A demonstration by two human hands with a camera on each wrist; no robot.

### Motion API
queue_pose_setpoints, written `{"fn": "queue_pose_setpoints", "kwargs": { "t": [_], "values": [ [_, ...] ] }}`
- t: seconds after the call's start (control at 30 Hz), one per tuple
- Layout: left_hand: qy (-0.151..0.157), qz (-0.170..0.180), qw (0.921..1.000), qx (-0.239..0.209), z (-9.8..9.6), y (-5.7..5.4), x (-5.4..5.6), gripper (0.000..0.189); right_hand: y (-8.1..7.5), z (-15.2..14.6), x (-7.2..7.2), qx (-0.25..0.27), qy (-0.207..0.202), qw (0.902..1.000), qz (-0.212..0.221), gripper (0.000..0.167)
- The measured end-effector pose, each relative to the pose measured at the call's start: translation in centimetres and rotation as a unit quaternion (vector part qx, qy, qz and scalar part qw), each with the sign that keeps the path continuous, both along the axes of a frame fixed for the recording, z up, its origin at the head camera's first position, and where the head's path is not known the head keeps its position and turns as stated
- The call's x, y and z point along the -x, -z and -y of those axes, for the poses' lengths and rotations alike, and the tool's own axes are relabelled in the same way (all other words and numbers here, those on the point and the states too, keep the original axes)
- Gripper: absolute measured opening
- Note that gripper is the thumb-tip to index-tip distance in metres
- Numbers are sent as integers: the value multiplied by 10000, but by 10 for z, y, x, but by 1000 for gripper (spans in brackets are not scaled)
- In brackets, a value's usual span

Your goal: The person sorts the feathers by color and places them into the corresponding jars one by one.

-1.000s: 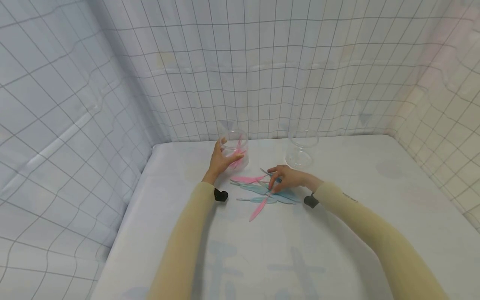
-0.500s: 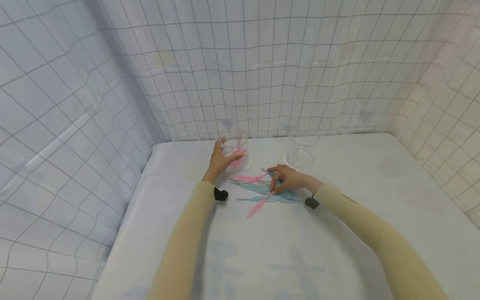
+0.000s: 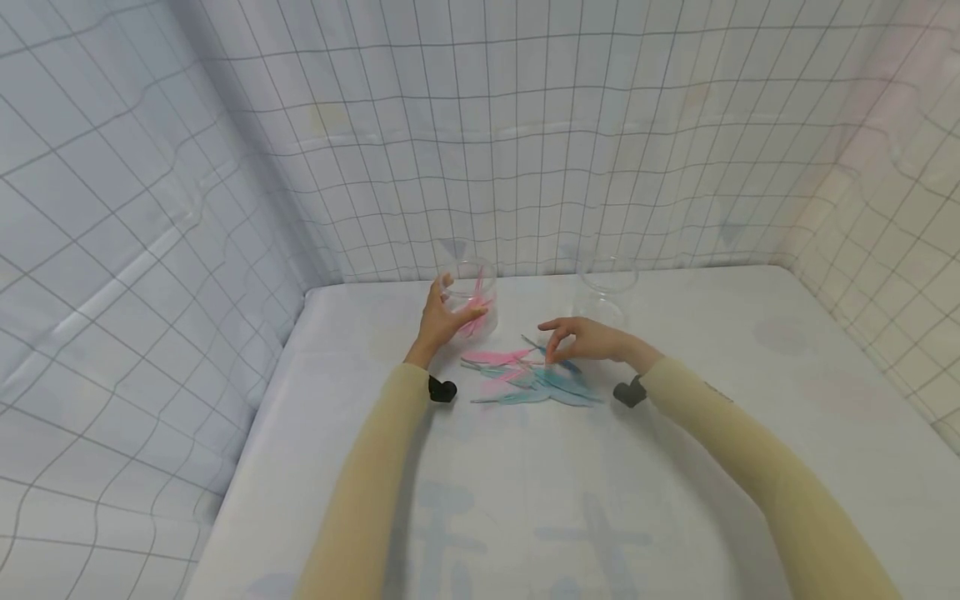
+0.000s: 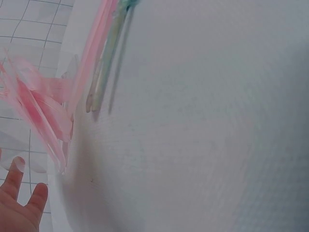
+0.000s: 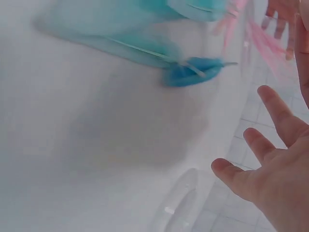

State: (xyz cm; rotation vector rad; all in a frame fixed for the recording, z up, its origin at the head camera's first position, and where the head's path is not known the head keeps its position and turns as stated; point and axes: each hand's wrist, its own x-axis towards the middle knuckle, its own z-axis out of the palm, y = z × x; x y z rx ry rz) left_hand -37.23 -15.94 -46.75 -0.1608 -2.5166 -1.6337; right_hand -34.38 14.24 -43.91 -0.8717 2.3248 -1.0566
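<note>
In the head view my left hand (image 3: 442, 323) holds the side of a clear jar (image 3: 491, 323), thumb in front and fingers round the far side. Pink feathers (image 4: 38, 101) stand inside that jar. Over the pile, thumb and fingertips of my right hand (image 3: 591, 340) pinch the quill end of a pink feather (image 3: 498, 386), which looks blurred. Below lie several teal feathers (image 3: 517, 398), a dark blue feather (image 5: 193, 72) and another pink feather (image 3: 491, 357). The right hand's other fingers stretch out in the right wrist view.
A second clear jar (image 3: 606, 279) stands behind my right hand, partly hidden by it. White cloth covers the table (image 3: 510, 500). Grid-patterned curtains (image 3: 525, 167) hang at the back and both sides.
My right hand has drawn back and slightly up, and the pink feather it pinches has swung away from the front toward the pile's middle. The left hand stays on the jar.
</note>
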Motion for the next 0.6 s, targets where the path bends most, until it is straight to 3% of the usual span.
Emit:
{"fn": "queue_pose_setpoints", "kwargs": {
  "t": [0.27,0.6],
  "values": [
    [-15,-67,10000,-29,0,-1,0,98,-34,3,10,466,662,9967,-22,17],
    [47,-159,9999,-30,1,4,2,100,-71,21,26,915,1502,9843,-155,24]
  ]
}}
